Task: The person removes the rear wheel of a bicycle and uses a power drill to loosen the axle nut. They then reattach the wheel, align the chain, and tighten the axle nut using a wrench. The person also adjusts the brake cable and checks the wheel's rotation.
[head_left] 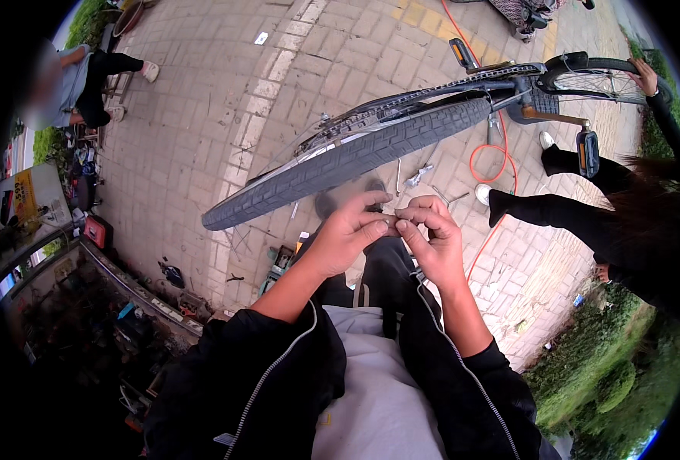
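In front of my body, my left hand [349,231] and my right hand [438,244] meet at the fingertips. Both pinch a small, flat brownish piece [391,221] between thumbs and fingers; its kind is too small to tell. Just beyond my hands a bicycle's thick black tyre [347,165] slants across the view, and neither hand touches it. Behind that wheel run the bicycle's chain and sprockets [370,116]. A pedal [587,153] on its crank sticks out at the right.
Loose metal tools [419,176] lie on the paving under the wheel. An orange hose [474,165] loops to their right. At the right, another person's hand [645,77] rests on the other wheel [604,79]. One more person [67,84] is at far left, above a cluttered toolbox [98,230].
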The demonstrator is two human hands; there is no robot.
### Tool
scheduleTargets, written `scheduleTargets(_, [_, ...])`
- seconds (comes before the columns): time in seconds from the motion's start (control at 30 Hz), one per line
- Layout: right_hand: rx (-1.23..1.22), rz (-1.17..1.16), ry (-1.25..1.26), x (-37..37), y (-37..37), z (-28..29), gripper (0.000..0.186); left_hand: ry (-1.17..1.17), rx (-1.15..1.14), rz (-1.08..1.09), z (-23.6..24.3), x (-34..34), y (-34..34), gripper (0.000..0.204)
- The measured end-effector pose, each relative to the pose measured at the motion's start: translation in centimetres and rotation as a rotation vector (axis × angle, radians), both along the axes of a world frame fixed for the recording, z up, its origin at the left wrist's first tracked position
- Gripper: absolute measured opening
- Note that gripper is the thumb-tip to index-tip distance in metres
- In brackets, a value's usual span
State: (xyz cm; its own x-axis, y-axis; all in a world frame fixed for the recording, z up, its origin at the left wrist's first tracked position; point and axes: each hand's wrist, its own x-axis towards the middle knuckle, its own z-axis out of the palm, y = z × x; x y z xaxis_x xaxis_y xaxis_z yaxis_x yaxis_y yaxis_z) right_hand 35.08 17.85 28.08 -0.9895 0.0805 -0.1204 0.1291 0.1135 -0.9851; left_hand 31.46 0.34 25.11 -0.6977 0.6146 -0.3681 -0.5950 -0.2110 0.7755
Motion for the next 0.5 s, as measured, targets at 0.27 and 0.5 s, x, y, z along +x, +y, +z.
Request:
scheduleTargets(0.27, [-0.008, 0.151, 0.062, 1.5, -3.7, 6.6, 0.014, 0.231, -0.079, -0.034, 7.2, 1.6, -4.6, 0.048])
scheduleTargets(0.5, [0.17, 0.162, 0.245, 2.9, -6.4, 12.8, 0.017, 0.507, -0.115, -0.022, 12.7, 2.6, -7.0, 0.043])
